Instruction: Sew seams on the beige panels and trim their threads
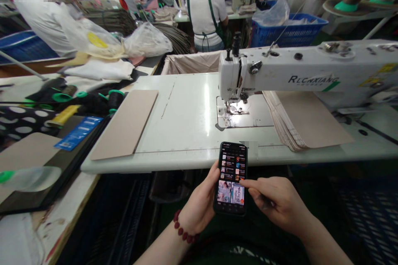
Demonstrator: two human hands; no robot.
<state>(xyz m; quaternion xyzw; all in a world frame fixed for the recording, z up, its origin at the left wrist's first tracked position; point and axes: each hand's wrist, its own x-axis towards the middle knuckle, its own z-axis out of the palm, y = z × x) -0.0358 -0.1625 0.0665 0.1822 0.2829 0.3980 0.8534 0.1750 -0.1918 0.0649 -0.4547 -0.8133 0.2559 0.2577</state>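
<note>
A smartphone (232, 174) with a lit screen of small pictures and text is held upright in my left hand (199, 203), just in front of the table edge. The left fingers wrap behind the phone, and a dark red bead bracelet (183, 230) circles that wrist. My right hand (276, 203) reaches in from the right, its index fingertip at the lower right part of the screen. Its other fingers curl inward; a small dark thing shows between them, too little to make out. Beyond the phone stands a white sewing machine (280, 70), its needle area over a metal plate.
A flat beige panel (127, 124) lies at the left of the sewing table (183, 132). Stacked beige panels (311, 120) rest under the machine arm. Thread spools (115, 100) and a blue packet (79, 132) lie further left. Beyond are a blue crate (286, 31) and people working.
</note>
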